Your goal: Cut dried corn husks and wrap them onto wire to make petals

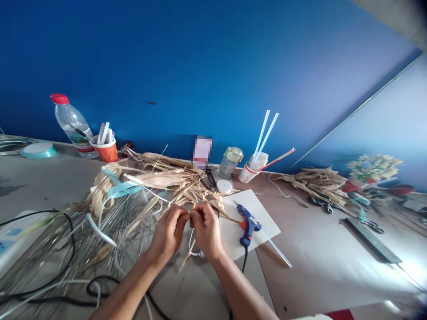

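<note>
My left hand [169, 231] and my right hand [206, 229] meet fingertip to fingertip near the middle of the table. Both are closed in a pinch, and what lies between the fingers is too small to make out. Dried husks [167, 178] spread just beyond them, with a few strips showing around and below the fingers. Right of my right hand, a blue glue gun [248, 226] with a clear stick in its back lies on a white sheet [267, 221]. Thin metal wires [110, 222] are heaped left of my left hand.
Along the blue wall stand a bottle [73, 122], an orange cup [106, 150], a glass jar [230, 161] and a white cup [248, 173] with clear sticks. Black cables [71, 249] loop at the left. More husks [316, 182], scissors [372, 226] and a dark bar [370, 240] lie at the right.
</note>
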Motion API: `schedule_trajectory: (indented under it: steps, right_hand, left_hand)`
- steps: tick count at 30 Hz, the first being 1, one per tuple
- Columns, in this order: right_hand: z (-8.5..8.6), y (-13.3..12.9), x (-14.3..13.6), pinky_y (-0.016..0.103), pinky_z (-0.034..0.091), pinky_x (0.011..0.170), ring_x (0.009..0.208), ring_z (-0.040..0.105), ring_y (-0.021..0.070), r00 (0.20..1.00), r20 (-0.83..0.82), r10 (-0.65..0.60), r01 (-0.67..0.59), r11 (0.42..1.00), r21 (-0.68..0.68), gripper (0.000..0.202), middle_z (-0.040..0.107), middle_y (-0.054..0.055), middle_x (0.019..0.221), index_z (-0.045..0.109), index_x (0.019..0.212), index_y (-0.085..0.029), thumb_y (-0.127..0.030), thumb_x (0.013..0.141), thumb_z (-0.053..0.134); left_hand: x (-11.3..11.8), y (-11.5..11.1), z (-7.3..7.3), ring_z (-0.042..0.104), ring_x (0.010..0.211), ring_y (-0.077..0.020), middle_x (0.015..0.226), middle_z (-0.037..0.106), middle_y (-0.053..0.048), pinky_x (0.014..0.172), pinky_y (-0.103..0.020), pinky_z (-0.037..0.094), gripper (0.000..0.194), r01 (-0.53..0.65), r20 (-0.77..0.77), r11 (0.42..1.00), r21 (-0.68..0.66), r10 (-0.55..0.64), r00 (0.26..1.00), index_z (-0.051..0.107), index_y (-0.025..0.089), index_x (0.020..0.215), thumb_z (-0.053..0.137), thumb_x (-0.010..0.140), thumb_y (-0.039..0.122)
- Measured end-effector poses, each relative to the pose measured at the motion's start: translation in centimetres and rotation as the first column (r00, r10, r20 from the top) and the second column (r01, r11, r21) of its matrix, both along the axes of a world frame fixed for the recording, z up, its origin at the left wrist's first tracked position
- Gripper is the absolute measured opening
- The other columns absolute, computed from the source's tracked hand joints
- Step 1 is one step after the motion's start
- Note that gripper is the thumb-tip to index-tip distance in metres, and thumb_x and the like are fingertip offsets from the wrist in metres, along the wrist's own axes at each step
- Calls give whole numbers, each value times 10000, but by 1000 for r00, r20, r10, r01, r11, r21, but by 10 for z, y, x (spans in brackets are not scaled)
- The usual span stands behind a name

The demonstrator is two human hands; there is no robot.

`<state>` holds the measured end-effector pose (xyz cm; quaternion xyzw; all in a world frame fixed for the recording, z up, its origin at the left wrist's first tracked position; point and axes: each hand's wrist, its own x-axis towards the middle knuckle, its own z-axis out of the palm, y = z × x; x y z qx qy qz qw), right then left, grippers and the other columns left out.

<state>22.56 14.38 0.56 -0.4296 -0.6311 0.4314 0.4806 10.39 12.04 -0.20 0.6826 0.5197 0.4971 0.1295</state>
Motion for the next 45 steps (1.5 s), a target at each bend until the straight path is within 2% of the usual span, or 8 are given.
schedule_trajectory:
  steps: [9, 18, 24, 30, 33, 36, 40, 45]
  right_hand:
    - [0, -2, 1, 238, 429, 583, 605, 525, 124, 990, 130, -59, 48, 995, 85, 77, 559, -6, 677, 526, 839, -180, -219, 858, 462]
    - [-3, 1, 2, 224, 434, 570, 606, 535, 119, 997, 48, -66, 63, 997, 50, 65, 566, -12, 691, 525, 825, -187, -214, 852, 473]
    - [-1, 2, 1, 215, 414, 527, 546, 499, 105, 999, 44, -23, 23, 1000, 0, 79, 517, -37, 612, 517, 810, -184, -227, 856, 470]
    - [-4, 0, -1, 232, 436, 570, 570, 527, 114, 996, 84, -35, 34, 999, 8, 76, 547, -24, 639, 544, 843, -181, -215, 853, 476]
    - [0, 5, 4, 239, 454, 626, 635, 557, 120, 997, 70, -36, 33, 998, 53, 92, 582, -3, 733, 549, 895, -182, -220, 857, 474]
    - [11, 14, 19, 243, 448, 665, 705, 558, 131, 981, 136, -141, 123, 983, 133, 155, 604, 22, 833, 567, 958, -178, -225, 857, 459]
    - [24, 28, 45, 248, 407, 655, 696, 552, 148, 841, 519, -152, 114, 988, 104, 145, 620, 16, 776, 621, 825, -183, -193, 808, 477]
    - [19, 30, 58, 267, 392, 704, 851, 597, 197, 463, 886, -35, 35, 999, 22, 239, 647, 73, 985, 632, 998, -193, -210, 796, 505]
  left_hand:
    - [2, 2, 0, 515, 602, -145, 645, 559, -1, 578, -259, 390, 256, 6, 60, 976, -218, 7, 998, 513, 195, 683, 403, 906, 255]
    - [2, -1, 0, 593, 697, -138, 786, 623, -14, 624, -245, 459, 77, 127, 230, 965, -229, -73, 971, 552, 194, 904, 500, 864, 235]
    - [1, -1, 5, 576, 658, -132, 696, 615, 5, 629, -243, 435, 103, 21, 126, 990, -142, -3, 992, 578, 191, 783, 502, 852, 201]
    - [1, 0, 4, 557, 605, -125, 655, 588, 20, 556, -223, 417, 122, 67, 237, 967, -246, -7, 972, 571, 194, 774, 492, 850, 246]
    - [0, 3, 3, 531, 559, -123, 604, 560, 30, 535, -224, 404, 134, 29, 276, 956, -292, 55, 960, 566, 193, 745, 512, 830, 283]
    - [-4, 6, 4, 511, 516, -117, 551, 521, 49, 516, -220, 404, 156, 6, 388, 940, -341, 135, 912, 560, 193, 751, 527, 816, 331]
    - [-12, 10, 1, 557, 563, -126, 602, 574, 29, 549, -226, 443, 186, 35, 511, 943, -330, 147, 847, 557, 192, 772, 541, 812, 372]
    - [-15, 15, -8, 612, 660, -153, 753, 656, -22, 650, -272, 500, 204, 54, 600, 961, -271, 125, 790, 569, 189, 806, 578, 794, 392]
